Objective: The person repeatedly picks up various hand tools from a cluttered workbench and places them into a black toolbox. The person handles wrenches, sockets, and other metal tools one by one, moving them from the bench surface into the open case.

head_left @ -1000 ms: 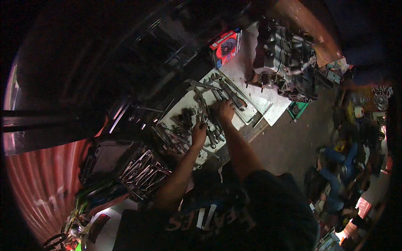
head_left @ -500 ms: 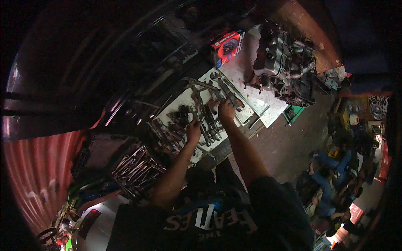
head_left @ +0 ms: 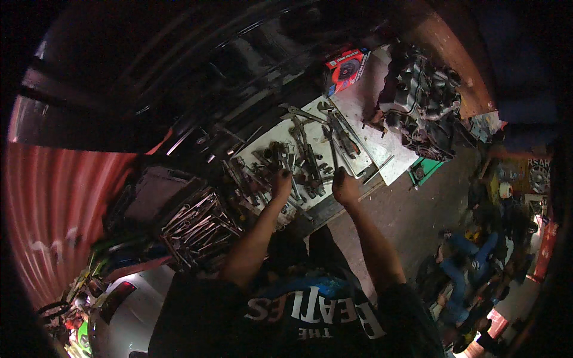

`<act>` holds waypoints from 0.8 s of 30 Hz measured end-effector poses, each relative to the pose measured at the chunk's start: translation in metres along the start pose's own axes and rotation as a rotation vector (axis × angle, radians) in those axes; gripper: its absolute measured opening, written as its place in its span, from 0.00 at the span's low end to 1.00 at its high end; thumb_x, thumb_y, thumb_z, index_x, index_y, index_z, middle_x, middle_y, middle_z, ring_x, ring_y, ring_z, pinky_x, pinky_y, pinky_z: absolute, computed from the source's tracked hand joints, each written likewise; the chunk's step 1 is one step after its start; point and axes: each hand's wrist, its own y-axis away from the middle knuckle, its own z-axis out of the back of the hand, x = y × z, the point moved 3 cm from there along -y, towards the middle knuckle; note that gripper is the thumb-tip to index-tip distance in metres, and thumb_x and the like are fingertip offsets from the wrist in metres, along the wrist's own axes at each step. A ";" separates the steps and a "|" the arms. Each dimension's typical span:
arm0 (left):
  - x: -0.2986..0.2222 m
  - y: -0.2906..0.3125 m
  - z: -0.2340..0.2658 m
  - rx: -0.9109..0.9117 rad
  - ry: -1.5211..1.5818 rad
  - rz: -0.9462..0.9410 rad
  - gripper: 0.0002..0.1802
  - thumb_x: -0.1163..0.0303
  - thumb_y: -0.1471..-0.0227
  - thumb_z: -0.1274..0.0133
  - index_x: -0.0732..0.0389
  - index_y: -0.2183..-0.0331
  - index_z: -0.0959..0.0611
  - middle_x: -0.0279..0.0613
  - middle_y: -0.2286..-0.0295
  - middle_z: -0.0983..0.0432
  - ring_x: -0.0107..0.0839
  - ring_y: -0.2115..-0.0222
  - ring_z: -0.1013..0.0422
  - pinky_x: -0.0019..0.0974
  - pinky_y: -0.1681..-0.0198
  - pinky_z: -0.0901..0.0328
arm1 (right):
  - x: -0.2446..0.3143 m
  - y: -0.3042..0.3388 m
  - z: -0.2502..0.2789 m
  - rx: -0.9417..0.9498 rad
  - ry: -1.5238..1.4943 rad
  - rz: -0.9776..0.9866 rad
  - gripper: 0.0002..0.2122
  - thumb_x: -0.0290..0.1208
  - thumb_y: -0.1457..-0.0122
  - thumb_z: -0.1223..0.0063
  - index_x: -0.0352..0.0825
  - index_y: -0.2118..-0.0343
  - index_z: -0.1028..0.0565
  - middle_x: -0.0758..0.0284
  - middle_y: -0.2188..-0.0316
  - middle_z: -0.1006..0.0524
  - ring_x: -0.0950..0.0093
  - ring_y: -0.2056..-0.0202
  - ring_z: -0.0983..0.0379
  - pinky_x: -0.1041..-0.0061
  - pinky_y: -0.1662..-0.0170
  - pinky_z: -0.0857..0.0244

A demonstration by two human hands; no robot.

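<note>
My right hand (head_left: 346, 188) is closed around the near end of a long, thin, dark hand tool (head_left: 331, 149), at the near edge of the white board (head_left: 268, 141). The tool points away over the board; its exact kind is unclear. My left hand (head_left: 282, 185) is over the board among metal sockets and bars, fingers curled. What it holds, if anything, is hidden. Between and beyond my hands lie several dark wrenches and bars, among them an adjustable wrench (head_left: 303, 113) at the far edge.
An engine (head_left: 424, 98) stands at the far right, beside a red box (head_left: 346, 71) and a green case (head_left: 427, 169). Left of the board is an open tray of wrenches (head_left: 200, 230). A dark car body (head_left: 179, 77) borders the far side. At right, a person (head_left: 465, 262) sits low.
My right hand has drawn back toward the board's near edge, and a long dark tool now stands out from it. My left hand stays over the tools. The whole view has shifted slightly.
</note>
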 end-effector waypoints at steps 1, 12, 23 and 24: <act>0.017 -0.004 0.000 -0.036 0.027 0.020 0.17 0.62 0.50 0.48 0.63 0.61 0.22 0.53 0.61 0.27 0.49 0.58 0.31 0.47 0.56 0.38 | 0.008 0.000 -0.007 0.012 -0.113 -0.001 0.13 0.36 0.40 0.59 0.30 0.69 0.28 0.47 0.74 0.26 0.47 0.69 0.28 0.54 0.68 0.36; 0.065 0.010 0.045 -0.195 -0.142 0.001 0.18 0.62 0.50 0.50 0.62 0.59 0.22 0.53 0.65 0.24 0.48 0.61 0.28 0.46 0.57 0.36 | 0.071 -0.009 -0.095 0.280 -0.010 0.121 0.15 0.41 0.46 0.53 0.32 0.69 0.24 0.48 0.71 0.24 0.51 0.68 0.26 0.56 0.64 0.31; 0.002 0.033 0.047 -0.114 -0.032 0.074 0.20 0.63 0.54 0.47 0.61 0.58 0.22 0.51 0.63 0.23 0.48 0.60 0.28 0.46 0.58 0.34 | 0.050 0.012 -0.073 0.207 0.071 0.196 0.11 0.36 0.43 0.56 0.33 0.68 0.27 0.51 0.70 0.23 0.53 0.67 0.25 0.57 0.66 0.31; -0.002 0.034 0.041 -0.078 -0.009 0.066 0.20 0.62 0.53 0.47 0.61 0.58 0.22 0.51 0.63 0.24 0.47 0.60 0.28 0.45 0.58 0.34 | 0.045 0.014 -0.072 0.216 0.014 0.232 0.11 0.36 0.43 0.56 0.32 0.68 0.27 0.50 0.70 0.24 0.53 0.67 0.26 0.58 0.66 0.31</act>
